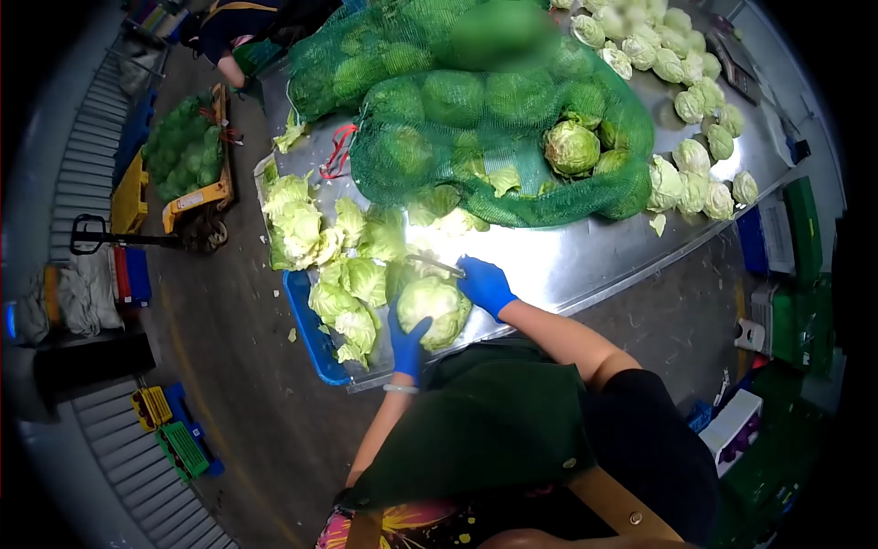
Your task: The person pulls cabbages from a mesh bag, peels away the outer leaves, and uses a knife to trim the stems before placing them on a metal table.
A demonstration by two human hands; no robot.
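Head view: I've got the left hand (407, 340) cupping the cabbage (434, 309) at the near edge of the steel worktop (585, 261), fingers wrapped on it. The right hand (485, 285) is clenched round a knife (433, 264) just beyond the head. Loose leaves (320, 247) crowd the left, over a blue crate (306, 320). Green net sacks (494, 137) block the far side, with trimmed heads (686, 174) far right. The print on the boxes at right is too small to read.
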